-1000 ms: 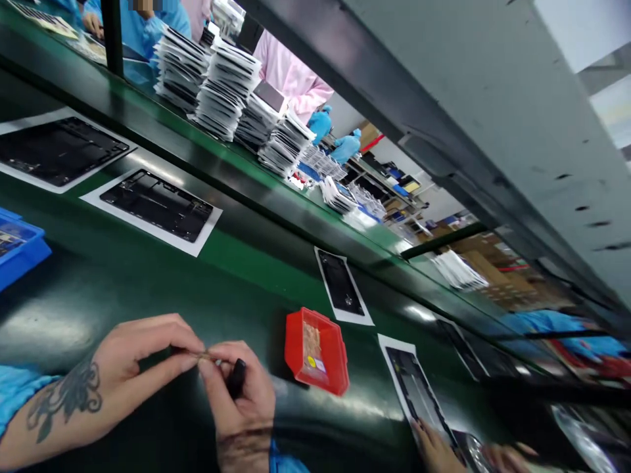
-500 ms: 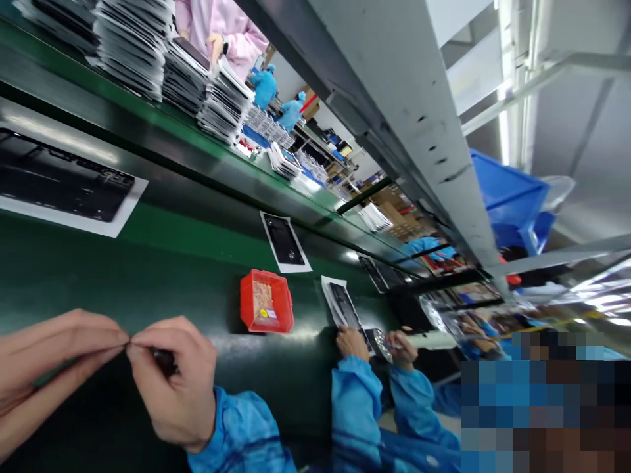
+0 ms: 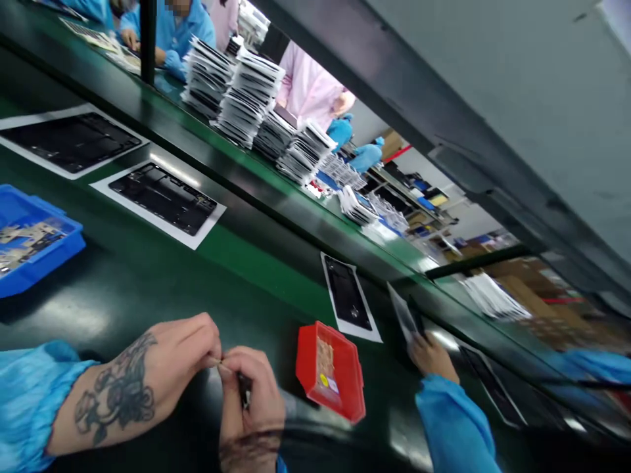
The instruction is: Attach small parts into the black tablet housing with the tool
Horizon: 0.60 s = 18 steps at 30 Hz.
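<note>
Pinching a thin tan strip (image 3: 219, 360) between the pressed fingertips of our tattooed left grip (image 3: 182, 348) and right grip (image 3: 251, 401), we are working over a dark green bench (image 3: 98, 295), just beside a small red plastic bin (image 3: 329, 371). We are holding a slim black tool (image 3: 244, 389) against the right grip, apparently leaving its fingertips free for the pinch.

The view has swung back so the blue tray (image 3: 34, 246) shows fully again, and the co-worker's hand (image 3: 432, 356), earlier down on the belt (image 3: 256, 289) beside a shiny metal piece, now tilts a thin flat panel (image 3: 405, 314) up off it.
</note>
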Motion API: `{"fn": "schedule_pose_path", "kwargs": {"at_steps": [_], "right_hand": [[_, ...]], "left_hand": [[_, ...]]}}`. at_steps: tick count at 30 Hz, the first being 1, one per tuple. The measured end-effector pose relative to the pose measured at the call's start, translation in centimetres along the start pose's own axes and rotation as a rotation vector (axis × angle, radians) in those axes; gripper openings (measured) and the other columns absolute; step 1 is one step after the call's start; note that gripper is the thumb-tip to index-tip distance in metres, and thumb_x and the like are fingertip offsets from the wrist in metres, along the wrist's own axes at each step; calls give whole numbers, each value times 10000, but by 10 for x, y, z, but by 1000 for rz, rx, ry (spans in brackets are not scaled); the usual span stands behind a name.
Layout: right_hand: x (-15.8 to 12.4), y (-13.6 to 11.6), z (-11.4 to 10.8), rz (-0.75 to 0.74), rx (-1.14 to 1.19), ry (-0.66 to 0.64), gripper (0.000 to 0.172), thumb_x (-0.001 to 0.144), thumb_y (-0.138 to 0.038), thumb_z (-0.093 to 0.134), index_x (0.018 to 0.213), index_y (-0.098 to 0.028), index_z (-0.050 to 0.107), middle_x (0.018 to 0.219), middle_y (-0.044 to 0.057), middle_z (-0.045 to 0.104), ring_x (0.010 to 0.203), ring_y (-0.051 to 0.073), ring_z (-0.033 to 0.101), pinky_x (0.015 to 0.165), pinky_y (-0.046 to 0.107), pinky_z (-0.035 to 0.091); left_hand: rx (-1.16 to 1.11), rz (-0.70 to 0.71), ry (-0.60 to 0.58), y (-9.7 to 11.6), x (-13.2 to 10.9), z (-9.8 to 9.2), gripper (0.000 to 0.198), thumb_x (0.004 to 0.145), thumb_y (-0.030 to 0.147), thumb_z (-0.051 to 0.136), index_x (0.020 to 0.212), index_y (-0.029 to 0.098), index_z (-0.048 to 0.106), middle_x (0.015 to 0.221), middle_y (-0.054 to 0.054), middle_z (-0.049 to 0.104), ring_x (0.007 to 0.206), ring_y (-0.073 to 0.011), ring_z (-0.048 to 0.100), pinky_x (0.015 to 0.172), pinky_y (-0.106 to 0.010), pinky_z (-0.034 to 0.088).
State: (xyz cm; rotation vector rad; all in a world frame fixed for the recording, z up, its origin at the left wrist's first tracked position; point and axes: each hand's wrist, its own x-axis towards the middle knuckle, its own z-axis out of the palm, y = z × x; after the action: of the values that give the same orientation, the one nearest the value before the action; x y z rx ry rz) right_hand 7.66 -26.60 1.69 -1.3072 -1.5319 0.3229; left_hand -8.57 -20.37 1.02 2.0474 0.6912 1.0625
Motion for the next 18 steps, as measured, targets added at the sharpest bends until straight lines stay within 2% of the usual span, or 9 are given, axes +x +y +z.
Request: {"fn": "schedule_pose_path", "kwargs": {"at_steps": [2, 5, 7, 8, 11, 14, 16, 18], "right_hand": [[-1, 1, -1, 91, 79, 60, 140, 988, -173, 597, 952, -290, 664, 896, -31, 702, 809, 134, 687, 696, 226, 584], [-1, -1, -6, 282, 181, 129, 90, 983, -314, 681, 893, -323, 687, 834, -5, 684, 754, 176, 681, 635, 289, 595], [-1, -3, -8, 345, 195, 130, 77, 971, -316, 695, 933, -383, 705, 794, 9, 674, 698, 195, 670, 595, 321, 591], [0, -3, -8, 349, 192, 128, 132, 972, -291, 686, 973, -422, 707, 781, 8, 673, 677, 198, 667, 581, 327, 591], [4, -3, -10, 220, 175, 92, 271, 947, -211, 692, 1050, -461, 706, 748, -13, 680, 620, 177, 676, 517, 277, 580], [9, -3, -11, 77, 109, -6, 257, 932, -128, 668, 1031, -358, 724, 762, 0, 694, 636, 146, 701, 533, 206, 576], [9, -4, -10, 28, 49, 8, 230, 924, -106, 642, 997, -310, 719, 787, 2, 687, 660, 140, 697, 554, 195, 577], [5, -6, -8, -15, -55, 81, 213, 923, -112, 634, 977, -302, 713, 825, -13, 680, 679, 130, 686, 570, 197, 577]], "left_hand": [[-166, -107, -9, 2, 3, 0, 204, 1080, 199, 448, 936, 213, 591, 913, 12, 624, 815, -114, 608, 733, -219, 466], [-434, -338, 2, 7, 9, -3, 77, 1006, 272, 616, 949, 227, 640, 949, 37, 647, 884, -111, 625, 798, -206, 479], [-524, -433, -41, 9, 12, -5, 63, 955, 291, 676, 934, 232, 677, 922, 48, 655, 872, -111, 620, 795, -203, 474], [-540, -457, -66, 9, 12, -5, 84, 951, 305, 677, 913, 231, 686, 898, 50, 652, 852, -112, 611, 777, -206, 464], [-548, -518, -113, 9, 9, -5, 147, 971, 341, 650, 882, 231, 690, 879, 44, 641, 839, -123, 589, 748, -225, 441], [-616, -570, -112, 7, 6, -4, 161, 959, 363, 681, 880, 223, 684, 886, 30, 632, 844, -135, 584, 726, -231, 445], [-665, -561, -85, 6, 5, -4, 163, 958, 358, 701, 879, 217, 685, 871, 26, 628, 829, -133, 583, 716, -226, 450], [-643, -493, -57, 7, 4, -3, 123, 972, 299, 689, 882, 216, 694, 879, 24, 640, 837, -127, 597, 744, -220, 466]]}}
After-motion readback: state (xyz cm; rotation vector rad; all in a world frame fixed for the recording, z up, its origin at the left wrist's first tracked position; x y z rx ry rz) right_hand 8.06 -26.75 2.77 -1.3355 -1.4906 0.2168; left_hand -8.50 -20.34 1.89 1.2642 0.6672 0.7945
